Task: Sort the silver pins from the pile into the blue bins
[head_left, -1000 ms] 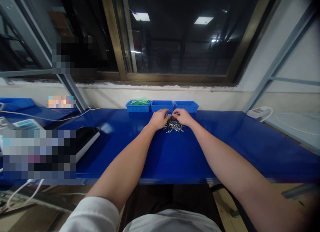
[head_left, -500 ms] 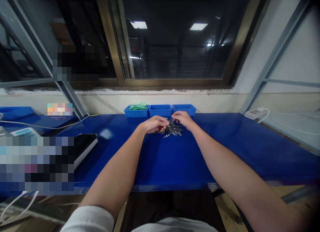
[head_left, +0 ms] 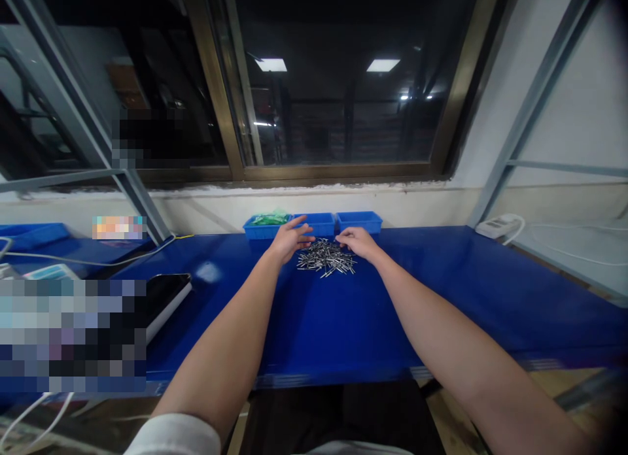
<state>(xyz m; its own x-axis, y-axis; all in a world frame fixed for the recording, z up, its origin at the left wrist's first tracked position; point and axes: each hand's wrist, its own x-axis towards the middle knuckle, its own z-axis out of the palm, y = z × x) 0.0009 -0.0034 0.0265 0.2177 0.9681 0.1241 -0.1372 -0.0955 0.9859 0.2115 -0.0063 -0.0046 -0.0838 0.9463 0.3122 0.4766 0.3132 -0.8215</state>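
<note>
A loose pile of thin metal pins [head_left: 326, 257], silvery and dark, lies on the blue table [head_left: 338, 324]. At the pile's left edge my left hand [head_left: 290, 240] is open, its fingers spread and apart, with nothing seen in them. My right hand [head_left: 358, 241] is at the pile's right side with thumb and fingers pinched together. Whatever lies between those fingertips is too small to make out. Just behind the hands stand the middle blue bin [head_left: 316, 223] and the right blue bin [head_left: 360, 221].
Green packets [head_left: 271, 218] fill the left blue bin [head_left: 262, 231]. A dark-topped, white-sided device [head_left: 169, 298] lies at the left, beside a blurred-out area. At the far right sits a white power strip [head_left: 498, 226] with its cable. Grey metal posts [head_left: 142, 203] frame the table.
My left hand has opened its fingers and drawn back left, uncovering more of the pile. My right hand stays pinched near the pile. The view has tilted up slightly.
</note>
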